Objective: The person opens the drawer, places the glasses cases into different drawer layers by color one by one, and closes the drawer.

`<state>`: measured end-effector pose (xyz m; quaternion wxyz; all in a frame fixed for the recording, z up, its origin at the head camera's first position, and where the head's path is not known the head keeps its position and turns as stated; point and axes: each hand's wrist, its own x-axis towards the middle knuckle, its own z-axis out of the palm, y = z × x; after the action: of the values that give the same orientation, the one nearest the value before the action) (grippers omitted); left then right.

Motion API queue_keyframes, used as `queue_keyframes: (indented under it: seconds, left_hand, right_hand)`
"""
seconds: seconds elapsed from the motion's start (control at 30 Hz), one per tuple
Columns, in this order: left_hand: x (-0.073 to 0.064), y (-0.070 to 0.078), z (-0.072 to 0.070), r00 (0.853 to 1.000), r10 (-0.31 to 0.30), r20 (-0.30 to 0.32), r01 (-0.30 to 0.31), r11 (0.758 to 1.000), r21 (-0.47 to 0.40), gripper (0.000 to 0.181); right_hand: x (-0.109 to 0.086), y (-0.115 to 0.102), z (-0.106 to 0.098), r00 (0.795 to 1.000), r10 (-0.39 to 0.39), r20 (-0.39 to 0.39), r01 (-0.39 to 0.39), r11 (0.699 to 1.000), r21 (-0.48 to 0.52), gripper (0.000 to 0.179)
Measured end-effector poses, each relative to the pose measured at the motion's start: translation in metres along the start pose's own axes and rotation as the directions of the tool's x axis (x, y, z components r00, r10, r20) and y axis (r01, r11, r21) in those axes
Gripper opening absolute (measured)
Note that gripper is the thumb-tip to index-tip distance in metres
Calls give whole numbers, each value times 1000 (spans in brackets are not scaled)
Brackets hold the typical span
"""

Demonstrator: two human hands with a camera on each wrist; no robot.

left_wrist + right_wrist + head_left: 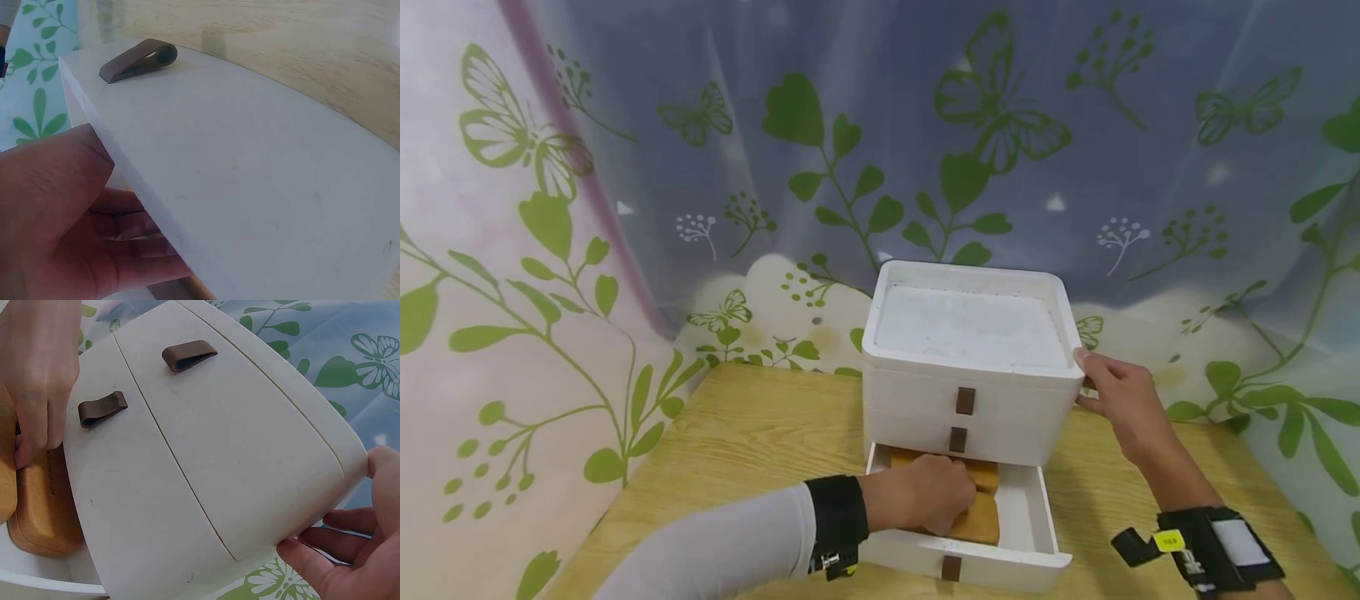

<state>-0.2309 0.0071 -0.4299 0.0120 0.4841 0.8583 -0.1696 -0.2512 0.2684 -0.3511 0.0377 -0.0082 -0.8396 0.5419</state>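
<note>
A white drawer unit stands on the table with its bottom drawer pulled out. Inside that drawer lie tan glasses cases, one with lettering on its side. My left hand reaches down into the drawer and grips the front case, fingers going in between the cases. Its fingertips are partly hidden behind the drawer front in the left wrist view. My right hand rests on the unit's right side, thumb at the top rim and straight fingers touching the side wall.
Brown loop tabs serve as handles on the drawers. A shallow raised rim surrounds the unit's top. Wood-grain tabletop extends on both sides. Curtain-like sheets with green leaves and butterflies hang behind and beside it.
</note>
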Motion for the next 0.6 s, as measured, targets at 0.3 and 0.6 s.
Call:
queue_keyframes:
  seconds: [0.3, 0.6]
  left_hand:
    - [0, 2, -1, 999, -41, 24, 41, 999, 16, 26]
    - [-8, -4, -6, 1000, -7, 25, 9, 998, -63, 38]
  right_hand:
    - [1, 1, 0, 1000, -6, 3, 6, 1000, 3, 79]
    - [1, 0, 0, 1000, -3, -3, 3, 1000, 11, 79]
